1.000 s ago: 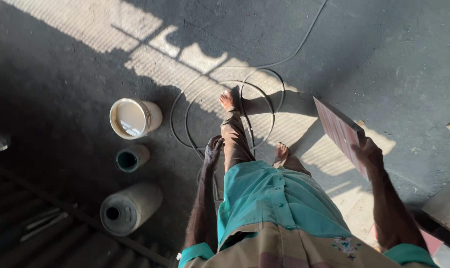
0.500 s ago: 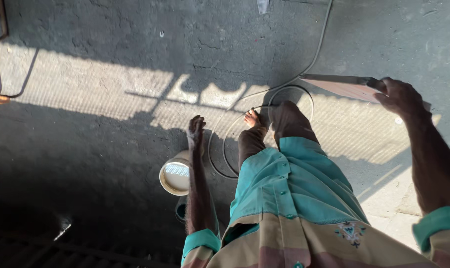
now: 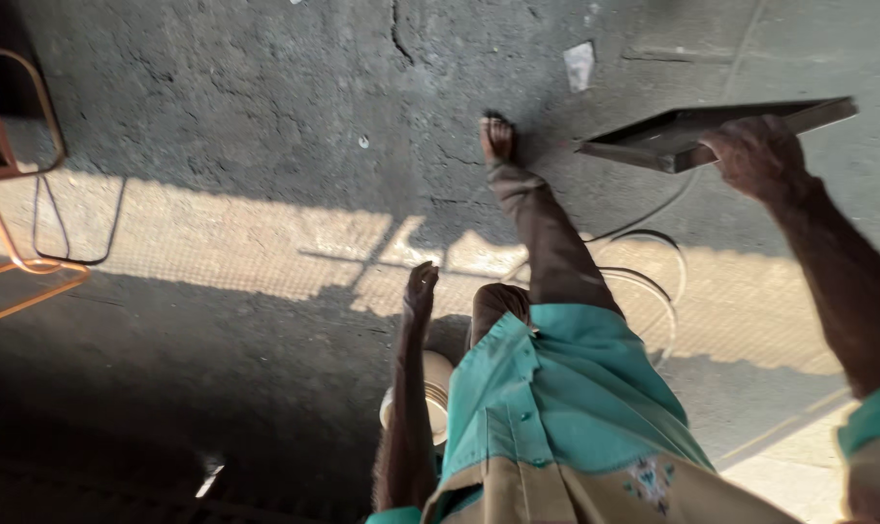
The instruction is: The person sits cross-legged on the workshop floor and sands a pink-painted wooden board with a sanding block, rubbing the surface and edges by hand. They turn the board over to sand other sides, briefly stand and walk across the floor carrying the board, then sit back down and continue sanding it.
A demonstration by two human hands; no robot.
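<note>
Head view, looking straight down the person's own body: the right hand (image 3: 758, 155), out at about two o'clock, is clamped over the near edge of a flat dark panel (image 3: 692, 134), fingers curled across its top. The panel is carried level and held out away from the body, which looks like a way to keep it off the stepping leg. The left hand (image 3: 421, 289) hangs near the centre of the frame with its fingers loosely together, holding nothing and touching nothing; it seems to swing free for balance. One bare foot (image 3: 496, 138) is planted ahead at twelve o'clock on the rough concrete floor (image 3: 217, 126). Just below the left arm, at about six o'clock, a pale round container (image 3: 430, 396) stands on the floor, partly hidden by the teal shirt (image 3: 556, 398). Loops of thin cable (image 3: 653, 281) lie at three o'clock. An orange wire frame (image 3: 18, 223) sits at nine o'clock.
</note>
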